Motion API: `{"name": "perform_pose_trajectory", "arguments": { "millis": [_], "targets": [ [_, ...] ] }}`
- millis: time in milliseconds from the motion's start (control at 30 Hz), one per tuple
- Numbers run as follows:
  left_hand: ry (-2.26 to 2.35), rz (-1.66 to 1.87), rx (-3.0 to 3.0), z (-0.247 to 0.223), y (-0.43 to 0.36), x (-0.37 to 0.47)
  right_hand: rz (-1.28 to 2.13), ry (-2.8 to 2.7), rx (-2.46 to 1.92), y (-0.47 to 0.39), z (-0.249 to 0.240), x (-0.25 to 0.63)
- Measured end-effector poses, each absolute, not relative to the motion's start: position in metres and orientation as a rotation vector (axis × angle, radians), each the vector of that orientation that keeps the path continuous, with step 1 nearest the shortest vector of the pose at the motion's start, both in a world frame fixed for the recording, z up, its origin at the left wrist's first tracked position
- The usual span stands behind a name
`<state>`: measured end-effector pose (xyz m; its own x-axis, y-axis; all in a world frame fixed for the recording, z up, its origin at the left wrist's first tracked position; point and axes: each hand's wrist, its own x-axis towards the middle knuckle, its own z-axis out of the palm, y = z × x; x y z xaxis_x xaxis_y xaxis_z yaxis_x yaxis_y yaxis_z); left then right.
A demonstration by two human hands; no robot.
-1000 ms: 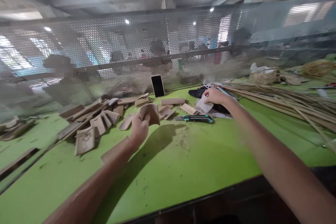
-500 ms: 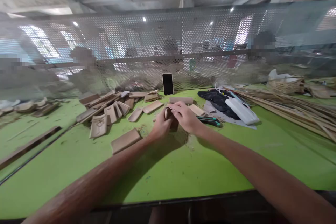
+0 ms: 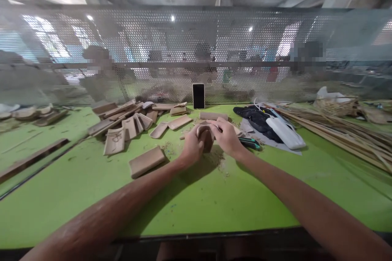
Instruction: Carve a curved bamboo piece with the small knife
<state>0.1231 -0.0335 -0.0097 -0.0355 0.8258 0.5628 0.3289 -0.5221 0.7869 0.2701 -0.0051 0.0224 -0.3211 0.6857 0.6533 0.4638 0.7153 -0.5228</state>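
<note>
My left hand (image 3: 193,147) is closed around a curved piece of bamboo (image 3: 208,142), held tilted just above the table. My right hand (image 3: 229,136) is closed at the upper edge of the same piece, thumb and fingers pressed together. A small dark sliver shows at its fingertips, too small to make out. Pale shavings (image 3: 221,162) lie on the table below both hands. Beside the right wrist rests a black and green utility knife (image 3: 249,143). A flat bamboo piece (image 3: 147,161) lies left of my left hand.
Several cut bamboo pieces (image 3: 130,129) are heaped at the left. A phone (image 3: 199,96) leans against the perforated screen (image 3: 171,45). Dark cloth (image 3: 254,118) and a white device (image 3: 285,132) sit at the right, near long bamboo strips (image 3: 339,130). People sit beyond the screen.
The bamboo piece has tipped, so its curved end shows more between my hands. My right hand's fingers have shifted slightly right along its edge. The camera view has moved a little.
</note>
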Motion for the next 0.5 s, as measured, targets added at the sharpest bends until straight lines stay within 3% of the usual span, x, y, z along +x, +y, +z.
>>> {"name": "perform_pose_trajectory", "arguments": {
  "millis": [500],
  "targets": [
    [1.144, 1.648, 1.801, -0.0073, -0.0363, 0.1237, 0.089, -2.151, -0.893, -0.0114, 0.0162, 0.2655]
  ]
}}
